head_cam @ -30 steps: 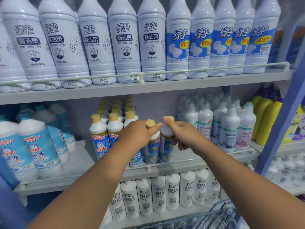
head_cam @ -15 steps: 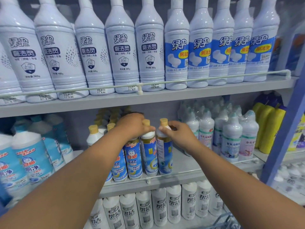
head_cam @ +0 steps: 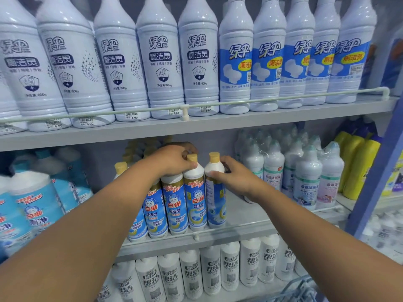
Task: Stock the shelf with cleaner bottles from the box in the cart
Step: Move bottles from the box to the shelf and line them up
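While both cleaner bottles (head_cam: pixel 194 192) stand upright at frame centre on the middle shelf (head_cam: pixel 239 216), left hand (head_cam: pixel 174 159) grips one neck; right hand (head_cam: pixel 235 177) holds the adjacent bottle (head_cam: pixel 216 192).

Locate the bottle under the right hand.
Head view, middle shelf, centre: the yellow-capped bottle stands rightmost in its front row, right hand on its shoulder, white bottles further right.

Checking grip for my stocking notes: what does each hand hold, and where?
Left hand grips a yellow-capped bottle at its neck. Right hand holds the neighbouring bottle at its shoulder.
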### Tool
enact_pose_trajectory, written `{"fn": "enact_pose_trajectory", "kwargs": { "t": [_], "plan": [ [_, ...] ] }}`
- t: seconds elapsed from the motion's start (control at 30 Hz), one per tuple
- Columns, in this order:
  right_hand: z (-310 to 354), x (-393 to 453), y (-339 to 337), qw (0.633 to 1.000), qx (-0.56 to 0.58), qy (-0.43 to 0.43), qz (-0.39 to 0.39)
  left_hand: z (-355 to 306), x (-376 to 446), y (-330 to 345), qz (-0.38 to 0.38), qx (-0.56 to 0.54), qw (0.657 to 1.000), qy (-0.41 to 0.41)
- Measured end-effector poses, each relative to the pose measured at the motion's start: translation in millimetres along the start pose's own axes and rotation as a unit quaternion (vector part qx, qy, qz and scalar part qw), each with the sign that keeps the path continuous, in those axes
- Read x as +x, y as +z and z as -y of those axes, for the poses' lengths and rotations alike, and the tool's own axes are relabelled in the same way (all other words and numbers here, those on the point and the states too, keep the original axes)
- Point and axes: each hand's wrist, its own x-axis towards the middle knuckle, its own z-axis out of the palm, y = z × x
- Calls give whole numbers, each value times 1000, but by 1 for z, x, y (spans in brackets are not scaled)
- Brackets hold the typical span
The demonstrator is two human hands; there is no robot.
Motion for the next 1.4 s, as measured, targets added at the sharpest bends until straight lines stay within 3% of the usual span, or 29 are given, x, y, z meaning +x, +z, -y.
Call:
{"fn": "enact_pose_trajectory", "kwargs": {
  "t": [0.1, 0.3, 0.47, 0.7, 1.13, 1.4],
  "plan": [
    [-2, -2, -6, 999, -3, 9, 44, 3, 1, 1, 13, 16, 999, -25],
    [10, 0, -1, 994, -106, 9, -36, -1, 1, 3, 15, 8, 999, -38],
    [9, -2, -1, 997, -77, -17, 9, -1, -2, 4, 5, -17, 1000, -18],
    [10, 1, 0, 991, -129, -11, -40, 0, -1, 5, -2, -12, 1000, -13],
    [7, -6, 9, 993, -103, -3, -64, -3, -5, 7, -4, 14, 1000, 5],
    [3, -28, 17, 989, -114, 25, -92, -10, -35, 20, -140, 111, 983, 38]
  ]
}}
